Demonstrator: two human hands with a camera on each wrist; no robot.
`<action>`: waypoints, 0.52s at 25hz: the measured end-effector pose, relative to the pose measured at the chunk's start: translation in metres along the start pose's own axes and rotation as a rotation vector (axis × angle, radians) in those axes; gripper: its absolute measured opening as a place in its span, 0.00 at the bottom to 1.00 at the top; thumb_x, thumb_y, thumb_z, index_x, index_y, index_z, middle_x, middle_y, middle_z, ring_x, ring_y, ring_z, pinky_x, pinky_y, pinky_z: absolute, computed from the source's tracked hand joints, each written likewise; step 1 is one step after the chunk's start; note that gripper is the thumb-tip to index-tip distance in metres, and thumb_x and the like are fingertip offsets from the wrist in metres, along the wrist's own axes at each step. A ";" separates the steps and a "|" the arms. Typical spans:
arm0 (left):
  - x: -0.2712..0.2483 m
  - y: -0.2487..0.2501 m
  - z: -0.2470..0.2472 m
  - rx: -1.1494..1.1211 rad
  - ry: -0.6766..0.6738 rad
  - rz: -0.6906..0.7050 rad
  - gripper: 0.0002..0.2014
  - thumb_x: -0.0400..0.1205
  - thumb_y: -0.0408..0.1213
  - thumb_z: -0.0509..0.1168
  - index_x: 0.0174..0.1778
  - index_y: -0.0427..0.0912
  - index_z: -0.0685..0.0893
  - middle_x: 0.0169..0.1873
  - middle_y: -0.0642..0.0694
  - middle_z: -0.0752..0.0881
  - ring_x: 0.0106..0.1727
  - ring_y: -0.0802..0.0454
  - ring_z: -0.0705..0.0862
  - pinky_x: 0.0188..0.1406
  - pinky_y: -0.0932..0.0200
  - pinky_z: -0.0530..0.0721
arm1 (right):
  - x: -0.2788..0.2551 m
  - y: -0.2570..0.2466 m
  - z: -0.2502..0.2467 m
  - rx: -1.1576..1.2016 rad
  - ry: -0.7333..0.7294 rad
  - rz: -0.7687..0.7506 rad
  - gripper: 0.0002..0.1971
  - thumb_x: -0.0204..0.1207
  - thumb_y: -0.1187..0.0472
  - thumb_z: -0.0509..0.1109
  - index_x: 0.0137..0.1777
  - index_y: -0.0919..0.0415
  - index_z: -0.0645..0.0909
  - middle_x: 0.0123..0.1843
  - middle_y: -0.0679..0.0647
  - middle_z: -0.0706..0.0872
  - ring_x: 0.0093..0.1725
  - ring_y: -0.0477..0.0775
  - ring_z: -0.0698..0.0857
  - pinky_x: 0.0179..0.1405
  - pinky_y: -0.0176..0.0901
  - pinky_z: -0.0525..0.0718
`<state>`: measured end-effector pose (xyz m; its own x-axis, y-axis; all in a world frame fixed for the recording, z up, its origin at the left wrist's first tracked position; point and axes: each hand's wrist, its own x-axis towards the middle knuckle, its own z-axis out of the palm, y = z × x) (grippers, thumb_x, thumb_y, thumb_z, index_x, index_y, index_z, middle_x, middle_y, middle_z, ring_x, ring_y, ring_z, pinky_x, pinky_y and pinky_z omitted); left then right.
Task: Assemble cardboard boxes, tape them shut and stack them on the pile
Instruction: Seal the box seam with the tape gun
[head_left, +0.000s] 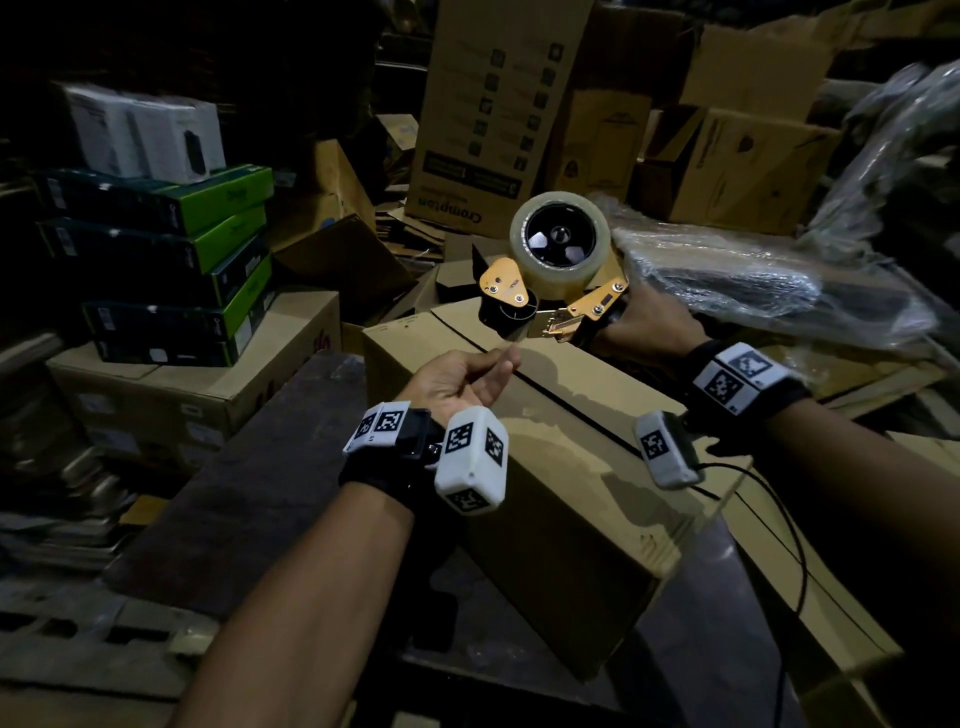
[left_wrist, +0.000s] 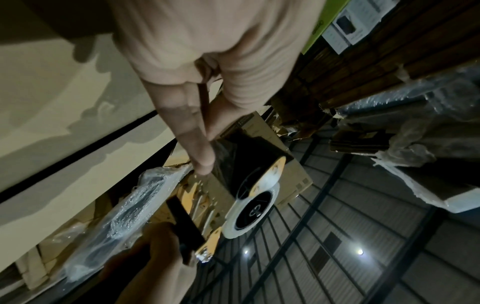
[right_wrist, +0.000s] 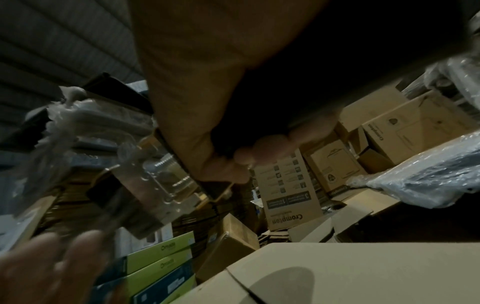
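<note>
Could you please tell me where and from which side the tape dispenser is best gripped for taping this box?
By its black handle, from the right: the right hand already wraps it there. The tape dispenser has its roll and cutter facing left over the cardboard box.

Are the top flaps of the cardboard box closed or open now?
Closed. The cardboard box shows both flaps lying flat, meeting at a dark middle seam.

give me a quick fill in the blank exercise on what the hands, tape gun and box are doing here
1. The tape gun is gripped by the ____ hand.
2. The tape gun hangs over the far end of the cardboard ____.
3. The seam between the box's top flaps is not yet ____.
4. The left hand reaches toward the tape gun, palm turned ____.

Missing words: right; box; taped; up
</note>
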<state>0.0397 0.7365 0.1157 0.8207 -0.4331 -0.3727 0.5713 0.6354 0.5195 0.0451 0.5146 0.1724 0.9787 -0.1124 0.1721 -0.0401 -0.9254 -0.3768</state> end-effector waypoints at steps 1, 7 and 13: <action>-0.002 0.001 -0.001 -0.009 -0.008 -0.020 0.05 0.79 0.24 0.65 0.47 0.24 0.83 0.37 0.33 0.90 0.31 0.46 0.91 0.36 0.60 0.89 | 0.001 0.000 0.001 -0.009 -0.002 -0.012 0.13 0.73 0.49 0.76 0.50 0.48 0.75 0.33 0.47 0.84 0.29 0.48 0.82 0.30 0.36 0.79; -0.012 0.022 -0.038 0.005 0.077 -0.086 0.09 0.82 0.25 0.62 0.56 0.27 0.81 0.36 0.31 0.89 0.30 0.44 0.91 0.27 0.57 0.89 | 0.008 -0.002 0.002 0.113 -0.011 0.047 0.18 0.75 0.44 0.73 0.42 0.61 0.82 0.34 0.57 0.88 0.33 0.59 0.86 0.35 0.44 0.82; -0.010 0.045 -0.082 0.400 0.174 0.039 0.08 0.85 0.25 0.60 0.57 0.26 0.79 0.33 0.35 0.90 0.32 0.48 0.91 0.24 0.63 0.87 | 0.010 -0.005 0.012 0.142 -0.006 0.085 0.14 0.76 0.50 0.74 0.34 0.57 0.81 0.28 0.53 0.84 0.30 0.55 0.82 0.33 0.41 0.79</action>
<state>0.0564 0.8221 0.0799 0.8472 -0.2778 -0.4529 0.5274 0.3370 0.7799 0.0573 0.5228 0.1657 0.9741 -0.1860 0.1286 -0.0948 -0.8521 -0.5147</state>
